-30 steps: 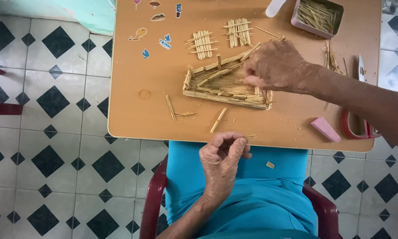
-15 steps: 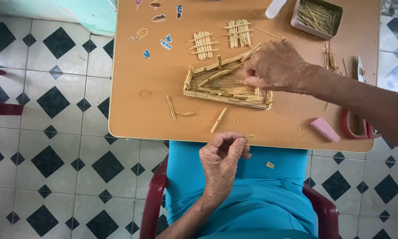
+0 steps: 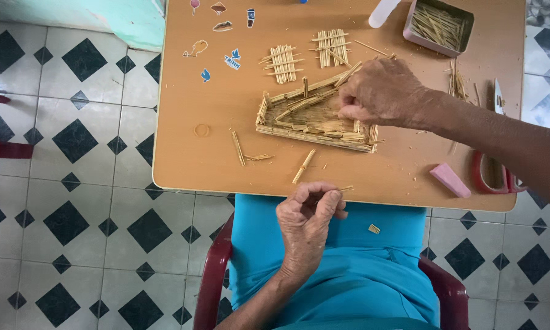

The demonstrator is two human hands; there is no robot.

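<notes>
A small boat-shaped frame of thin wooden sticks (image 3: 311, 117) lies on a light brown table (image 3: 189, 159). My right hand (image 3: 379, 91) rests on the frame's right end, fingers pinched at its inner edge. My left hand (image 3: 308, 217) hovers over my lap at the table's near edge, pinching a thin stick (image 3: 343, 189) between thumb and fingers. Two small flat panels of sticks (image 3: 283, 62) (image 3: 331, 47) lie behind the frame.
A metal tin of sticks (image 3: 437, 24) stands at the back right beside a white bottle (image 3: 382, 12). A pink eraser (image 3: 450, 179), red-handled scissors (image 3: 489, 174) and a knife (image 3: 500, 98) lie at the right. Loose sticks (image 3: 304, 166) and stickers (image 3: 232, 59) dot the table. I sit in a red chair (image 3: 211, 275).
</notes>
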